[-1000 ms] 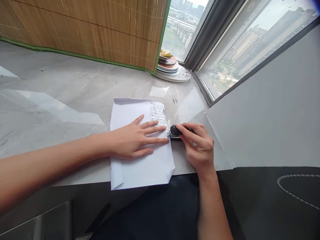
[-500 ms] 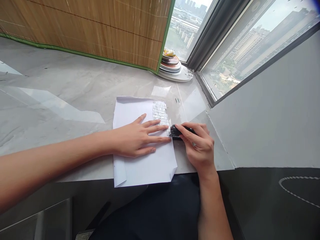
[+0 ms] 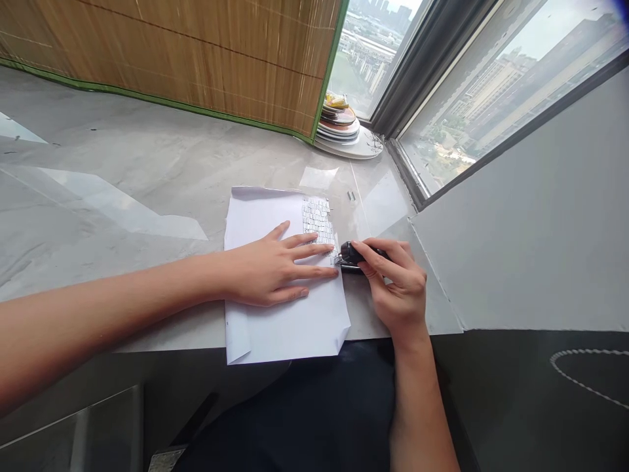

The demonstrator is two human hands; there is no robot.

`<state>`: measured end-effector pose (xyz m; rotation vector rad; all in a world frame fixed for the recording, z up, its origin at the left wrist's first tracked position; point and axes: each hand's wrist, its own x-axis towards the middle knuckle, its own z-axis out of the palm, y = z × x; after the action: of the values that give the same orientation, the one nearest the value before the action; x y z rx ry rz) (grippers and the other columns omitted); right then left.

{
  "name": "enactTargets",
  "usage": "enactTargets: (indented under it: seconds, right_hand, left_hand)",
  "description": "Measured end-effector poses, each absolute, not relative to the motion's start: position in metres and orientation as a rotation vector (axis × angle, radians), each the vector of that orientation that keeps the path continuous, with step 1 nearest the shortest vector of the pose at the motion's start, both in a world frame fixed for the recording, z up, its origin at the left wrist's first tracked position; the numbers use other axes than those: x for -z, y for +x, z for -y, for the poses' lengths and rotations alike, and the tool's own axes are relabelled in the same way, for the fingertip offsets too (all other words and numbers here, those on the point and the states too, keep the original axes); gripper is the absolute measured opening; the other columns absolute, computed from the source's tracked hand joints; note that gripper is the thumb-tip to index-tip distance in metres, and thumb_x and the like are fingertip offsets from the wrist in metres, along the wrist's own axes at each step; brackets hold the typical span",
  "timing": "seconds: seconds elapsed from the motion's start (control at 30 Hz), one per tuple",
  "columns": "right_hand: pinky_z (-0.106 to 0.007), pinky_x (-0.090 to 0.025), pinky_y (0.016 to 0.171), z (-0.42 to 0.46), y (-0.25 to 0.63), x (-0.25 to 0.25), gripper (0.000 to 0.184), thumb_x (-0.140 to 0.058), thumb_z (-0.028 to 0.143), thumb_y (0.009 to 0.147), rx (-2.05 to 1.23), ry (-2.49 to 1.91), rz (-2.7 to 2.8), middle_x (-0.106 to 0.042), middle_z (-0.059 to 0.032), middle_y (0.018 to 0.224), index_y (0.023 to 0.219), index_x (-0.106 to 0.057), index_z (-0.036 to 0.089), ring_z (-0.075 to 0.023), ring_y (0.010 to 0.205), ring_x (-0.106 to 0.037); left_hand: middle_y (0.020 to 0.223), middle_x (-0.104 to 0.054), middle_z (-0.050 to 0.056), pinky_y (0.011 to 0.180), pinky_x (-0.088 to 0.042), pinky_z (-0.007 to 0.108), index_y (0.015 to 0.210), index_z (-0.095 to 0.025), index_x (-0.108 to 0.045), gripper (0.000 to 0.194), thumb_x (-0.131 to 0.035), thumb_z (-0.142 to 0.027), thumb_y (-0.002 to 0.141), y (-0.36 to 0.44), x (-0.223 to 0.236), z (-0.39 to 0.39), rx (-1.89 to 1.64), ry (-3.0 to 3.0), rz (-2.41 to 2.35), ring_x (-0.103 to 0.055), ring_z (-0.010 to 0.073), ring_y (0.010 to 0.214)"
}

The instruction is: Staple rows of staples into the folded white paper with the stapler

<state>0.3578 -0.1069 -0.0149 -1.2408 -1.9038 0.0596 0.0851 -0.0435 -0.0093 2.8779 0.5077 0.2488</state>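
Observation:
White paper (image 3: 289, 334) lies on the grey marbled counter, its lower edge hanging past the front and its corners folded. Flat on it, with fingers spread, rests my left hand (image 3: 270, 269). Rows of staples (image 3: 317, 216) cover a strip near the paper's right edge, by my fingertips. My right hand (image 3: 398, 278) grips a black stapler (image 3: 354, 252) from above, thumb and fingers around it. The stapler's front end is at the paper's right edge, its jaws slightly apart. Part of its rear is hidden by my fingers.
Two small staple strips (image 3: 350, 196) lie on the counter (image 3: 147, 151) beyond the stapler. Stacked plates (image 3: 339, 131) stand in the corner by the window (image 3: 462, 131). A bamboo blind (image 3: 171, 59) borders the back, and a white wall (image 3: 531, 229) rises at the right.
The stapler's front has lifted and its jaws have parted. My right hand has shifted slightly right with it. My left hand stays flat on the paper; the view has moved a little.

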Motion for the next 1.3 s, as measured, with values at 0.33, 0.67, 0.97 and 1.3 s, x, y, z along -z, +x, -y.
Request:
enactTargets:
  seconds: [0.33,0.67,0.97,1.3]
  right_hand:
    - [-0.049,-0.058,0.090,0.1070,0.3574,0.0160,0.038,-0.060,0.020,0.104,-0.013,-1.246,1.949,-0.074,-0.0040,0.116,0.131,-0.076,0.041,-0.0266,0.103,-0.066]
    - [-0.048,-0.056,0.090,0.1082,0.3565,0.0166,0.040,-0.058,0.018,0.104,0.035,-1.270,1.973,-0.073,-0.0040,0.116,0.131,-0.076,0.041,-0.0266,0.104,-0.066]
    - [-0.044,-0.049,0.092,0.1117,0.3528,0.0160,0.046,-0.057,0.012,0.100,0.176,-1.364,2.046,-0.073,-0.0042,0.115,0.132,-0.075,0.039,-0.0260,0.106,-0.064]
    - [-0.048,-0.043,0.097,0.1075,0.3535,0.0150,0.046,-0.056,0.014,0.100,0.162,-1.379,2.107,-0.073,-0.0029,0.115,0.131,-0.074,0.043,-0.0273,0.108,-0.060]
  left_hand:
    - [0.172,-0.039,0.004,0.124,-0.027,0.063,0.161,-0.044,-0.045,0.057,-0.054,-0.042,0.105,0.0846,0.0101,0.0435,-0.309,2.876,-0.495,-0.039,0.0378,0.155]
    - [0.172,-0.038,0.005,0.124,-0.027,0.063,0.161,-0.043,-0.045,0.057,-0.054,-0.042,0.105,0.0847,0.0102,0.0440,-0.302,2.889,-0.500,-0.039,0.0372,0.155]
    - [0.173,-0.038,0.005,0.124,-0.026,0.063,0.161,-0.043,-0.044,0.057,-0.053,-0.043,0.105,0.0853,0.0107,0.0452,-0.282,2.901,-0.521,-0.037,0.0364,0.156]
    - [0.172,-0.039,0.005,0.125,-0.025,0.062,0.160,-0.043,-0.046,0.055,-0.053,-0.044,0.105,0.0852,0.0100,0.0435,-0.279,2.851,-0.507,-0.037,0.0372,0.156]
